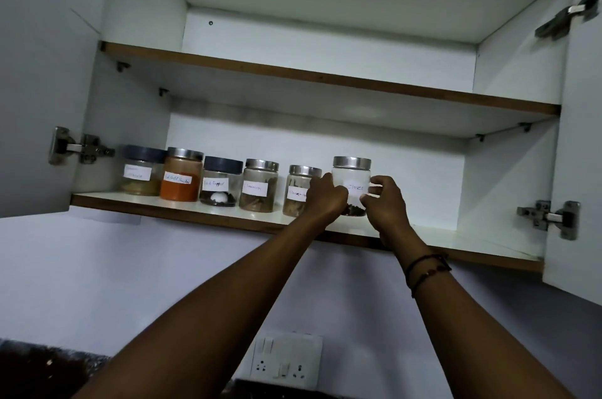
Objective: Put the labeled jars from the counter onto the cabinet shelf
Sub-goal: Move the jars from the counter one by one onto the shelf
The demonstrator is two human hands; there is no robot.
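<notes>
Both hands, the left hand [327,195] and the right hand [384,203], clasp the cloves jar [351,185] from either side as it stands near the front edge of the lower shelf [456,240], sixth in the row of jars [202,180]. This looks like the setting-down step, so next they need only let go and draw back. Bare shelf lies open rightward; the neighbouring jar [301,185] sits close on the left.

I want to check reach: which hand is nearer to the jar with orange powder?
Left. The left hand is several jars right of the orange powder jar; the right hand is farther right, beyond the cloves jar.
</notes>
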